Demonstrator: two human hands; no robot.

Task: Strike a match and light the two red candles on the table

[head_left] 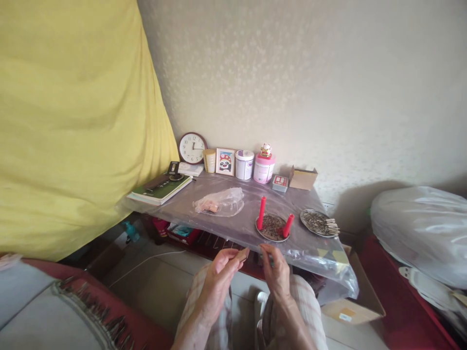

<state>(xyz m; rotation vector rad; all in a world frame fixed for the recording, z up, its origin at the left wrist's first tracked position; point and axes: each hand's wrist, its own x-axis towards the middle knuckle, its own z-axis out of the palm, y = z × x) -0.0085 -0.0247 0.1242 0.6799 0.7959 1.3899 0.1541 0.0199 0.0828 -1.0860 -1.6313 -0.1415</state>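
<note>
My left hand (219,277) pinches a small brown matchbox-like box (243,254) between thumb and fingers, above my lap. A short gap to the right, my right hand (276,272) has its thumb and fingertips pressed together; whatever is in that pinch is too small to make out. Just beyond the hands, a tall red candle (261,214) and a shorter, tilted red candle (288,226) stand on a round metal plate (272,240) covered with small dark bits. To its right, another plate (310,230) holds dark bits and several pale sticks (332,226) at its edge.
On the plastic-covered table (226,226) lie a clear plastic bag (229,201) and books (160,190). A clock (192,148), a framed picture (225,162) and tubs (244,165) line the wall. A cardboard box (355,311) sits lower right, near a large bag (419,233).
</note>
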